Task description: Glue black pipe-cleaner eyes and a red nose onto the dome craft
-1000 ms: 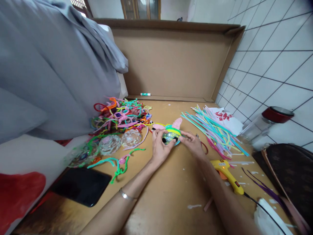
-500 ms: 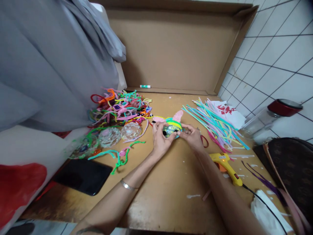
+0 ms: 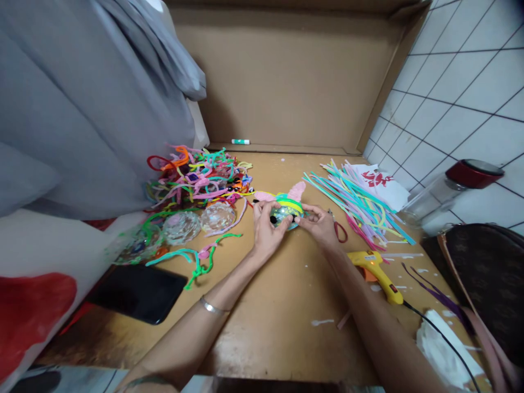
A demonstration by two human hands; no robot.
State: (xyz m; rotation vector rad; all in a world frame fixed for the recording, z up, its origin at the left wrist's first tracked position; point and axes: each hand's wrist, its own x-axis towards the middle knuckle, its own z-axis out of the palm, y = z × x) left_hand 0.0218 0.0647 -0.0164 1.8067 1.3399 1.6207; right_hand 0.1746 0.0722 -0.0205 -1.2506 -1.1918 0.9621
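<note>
Between my two hands is a clear round ornament (image 3: 286, 213) wrapped with green and yellow pipe cleaner, with pink ears (image 3: 297, 191) on top and black round pieces on its front. My left hand (image 3: 268, 226) is closed around its left side, the thumb on the front near a black piece. From the right, my right hand (image 3: 317, 225) grips it, thumb and fingertips pressed by the other black piece (image 3: 293, 218). A red loop (image 3: 340, 232) lies on the table beside my right hand.
A tangled pipe-cleaner pile (image 3: 200, 177) and clear balls (image 3: 182, 226) lie left, above a black phone (image 3: 141, 292). Straight pipe cleaners (image 3: 360, 199), a yellow glue gun (image 3: 376, 273), a bottle (image 3: 450, 191) and a brown bag (image 3: 483, 273) are right. Cardboard (image 3: 286, 82) stands behind.
The whole view has shifted slightly. Both hands keep their hold on the ornament, with almost no movement of the fingers.
</note>
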